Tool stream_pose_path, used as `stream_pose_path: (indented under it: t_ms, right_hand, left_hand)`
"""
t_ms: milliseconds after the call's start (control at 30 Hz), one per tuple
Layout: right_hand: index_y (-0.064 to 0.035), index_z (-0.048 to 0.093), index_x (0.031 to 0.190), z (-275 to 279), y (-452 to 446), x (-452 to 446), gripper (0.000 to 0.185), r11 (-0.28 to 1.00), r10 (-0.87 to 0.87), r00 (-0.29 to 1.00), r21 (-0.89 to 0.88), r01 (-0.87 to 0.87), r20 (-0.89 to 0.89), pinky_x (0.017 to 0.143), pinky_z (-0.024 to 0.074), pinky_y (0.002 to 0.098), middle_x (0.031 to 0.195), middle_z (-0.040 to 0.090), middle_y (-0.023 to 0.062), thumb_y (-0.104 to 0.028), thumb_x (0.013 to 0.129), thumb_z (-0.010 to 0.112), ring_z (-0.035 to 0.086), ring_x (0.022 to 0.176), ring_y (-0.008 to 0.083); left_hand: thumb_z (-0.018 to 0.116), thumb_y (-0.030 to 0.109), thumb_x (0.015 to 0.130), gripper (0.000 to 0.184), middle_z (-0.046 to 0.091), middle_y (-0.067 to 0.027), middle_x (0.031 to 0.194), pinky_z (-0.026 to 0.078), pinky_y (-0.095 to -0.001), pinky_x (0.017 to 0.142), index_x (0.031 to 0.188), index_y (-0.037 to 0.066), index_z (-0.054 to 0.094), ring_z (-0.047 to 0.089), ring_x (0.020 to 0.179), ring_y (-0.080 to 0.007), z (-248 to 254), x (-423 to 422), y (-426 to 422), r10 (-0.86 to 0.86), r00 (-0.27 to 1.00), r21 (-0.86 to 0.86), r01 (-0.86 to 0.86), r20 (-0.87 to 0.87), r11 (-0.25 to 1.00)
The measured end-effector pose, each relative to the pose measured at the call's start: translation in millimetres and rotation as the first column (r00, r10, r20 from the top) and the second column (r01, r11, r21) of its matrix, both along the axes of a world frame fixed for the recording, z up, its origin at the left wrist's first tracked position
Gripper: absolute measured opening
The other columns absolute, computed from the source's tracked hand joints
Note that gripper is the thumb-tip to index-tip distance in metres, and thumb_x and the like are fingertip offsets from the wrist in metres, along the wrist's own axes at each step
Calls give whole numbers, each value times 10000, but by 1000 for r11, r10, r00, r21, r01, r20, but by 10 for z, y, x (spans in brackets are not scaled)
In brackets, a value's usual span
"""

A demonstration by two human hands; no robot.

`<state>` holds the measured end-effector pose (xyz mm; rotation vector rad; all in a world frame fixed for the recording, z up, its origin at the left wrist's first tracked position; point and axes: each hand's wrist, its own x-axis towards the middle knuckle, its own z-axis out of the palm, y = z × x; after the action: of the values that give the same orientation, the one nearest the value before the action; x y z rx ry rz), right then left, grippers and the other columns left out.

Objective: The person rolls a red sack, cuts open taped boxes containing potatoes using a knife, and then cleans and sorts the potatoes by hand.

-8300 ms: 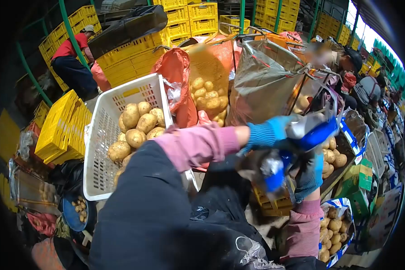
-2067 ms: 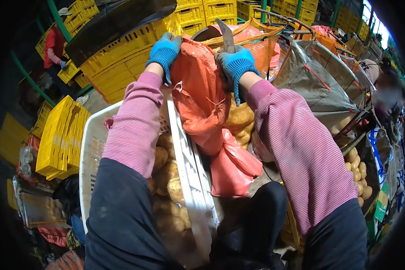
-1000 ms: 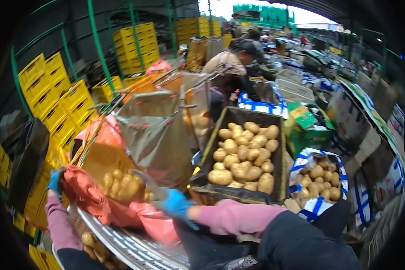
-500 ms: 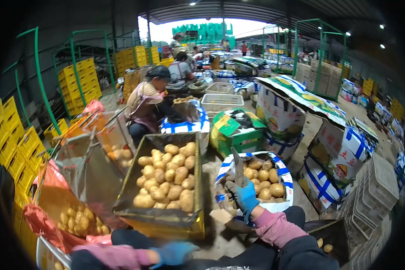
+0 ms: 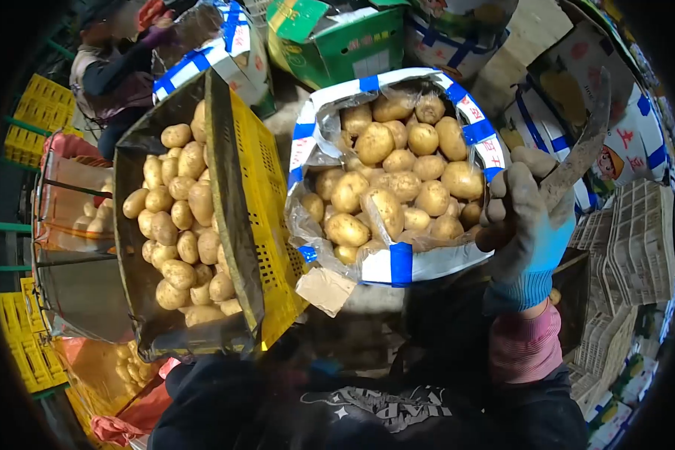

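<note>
My right hand [image 5: 529,225], in a blue glove with a soiled grey palm, is closed around a knife [image 5: 583,154]. Its long, dirty blade points up and to the right; a brown handle end shows below my fingers. The hand is over the right rim of a white carton [image 5: 399,264] with blue tape and a plastic lining. Potatoes [image 5: 400,184] fill this carton. To its left, a yellow crate [image 5: 259,202] with a dark lining holds more potatoes [image 5: 180,202]. My left hand cannot be made out; the area in front of my body is dark.
A person [image 5: 116,71] works at the upper left beside another taped carton [image 5: 244,64]. A green box [image 5: 337,45] stands behind the potato carton. Grey crates [image 5: 630,240] are stacked at right. A cardboard flap [image 5: 325,291] juts out near my knees.
My view has tipped down toward the cartons and my lap. My right hand still holds the knife, now turned with the blade toward the upper right. My left hand has dropped out of sight.
</note>
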<state>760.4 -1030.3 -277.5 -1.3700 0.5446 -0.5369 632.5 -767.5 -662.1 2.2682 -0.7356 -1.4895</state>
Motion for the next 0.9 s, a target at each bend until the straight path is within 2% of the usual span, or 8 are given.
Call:
stream_pose_path:
  t_ms: [300, 400, 467, 600, 667, 733, 800, 900]
  right_hand:
    - [-27, 626, 1029, -413, -128, -395, 219, 993, 87, 944, 49, -108, 318, 472, 430, 233, 781, 615, 37, -185, 881, 653, 515, 532, 99]
    - [-18, 613, 1189, -399, -139, -453, 318, 966, 111, 989, 223, -131, 99, 636, 528, 241, 998, 657, 77, -229, 954, 573, 605, 770, 119]
    - [-23, 619, 1183, -453, -204, -485, 315, 968, 93, 987, 219, -121, 133, 613, 532, 245, 965, 664, 77, -214, 933, 609, 607, 744, 127]
    - [-25, 632, 1165, -525, -298, -442, 313, 974, 54, 980, 207, -95, 192, 579, 532, 244, 919, 676, 82, -191, 900, 654, 608, 713, 135]
    - [-18, 633, 1154, -515, -332, -471, 304, 982, 75, 974, 156, -110, 212, 580, 534, 264, 929, 681, 94, -198, 908, 635, 609, 714, 143]
    - [-17, 631, 1153, -540, -414, -521, 301, 986, 69, 981, 139, -95, 182, 583, 533, 269, 938, 682, 98, -201, 914, 626, 605, 708, 145]
    - [-32, 625, 1187, -463, -547, -651, 312, 982, 65, 982, 165, -95, 180, 610, 522, 263, 939, 673, 85, -216, 937, 593, 588, 709, 136]
    - [-34, 610, 1225, -430, -818, -766, 339, 979, 81, 966, 163, -124, 245, 645, 512, 248, 967, 652, 66, -239, 958, 575, 580, 748, 119]
  left_hand:
    - [567, 232, 871, 275, 658, -196, 1073, 508, -471, 813, 1101, 108, 655, 630, 945, -412, 172, -663, 376, -156, 988, 32, 155, 12, 987]
    - [562, 243, 874, 274, 660, -198, 1083, 508, -475, 815, 1094, 112, 661, 633, 944, -418, 643, -846, 628, -282, 958, -153, 286, 51, 946]
    - [587, 187, 834, 174, 615, -211, 912, 482, -498, 705, 978, 93, 618, 600, 782, -402, 1496, -541, 198, 98, 790, -332, 138, 605, 933]
    - [700, 225, 781, 483, 561, -217, 1145, 443, -473, 895, 1202, 47, 543, 525, 1073, -407, 2328, 511, -674, 549, 309, -625, 263, 776, 735]
    - [741, 351, 721, 639, 537, -242, 1263, 434, -458, 937, 1249, 59, 530, 517, 1153, -412, 2283, 926, -1002, 478, 174, -506, 203, 861, 838]
    - [707, 271, 745, 529, 586, -195, 1175, 451, -469, 877, 1219, 97, 549, 568, 1071, -385, 2464, 1000, -1178, 200, 736, -228, -63, 647, 972]
    - [599, 131, 785, 390, 584, -111, 976, 453, -453, 704, 1174, 145, 576, 580, 884, -304, 2315, 509, -1072, 66, 374, -185, 293, 925, 938]
    - [593, 157, 781, 427, 570, -89, 959, 456, -430, 714, 1206, 158, 557, 567, 881, -273, 2083, 295, -1015, 61, 267, -160, 366, 962, 917]
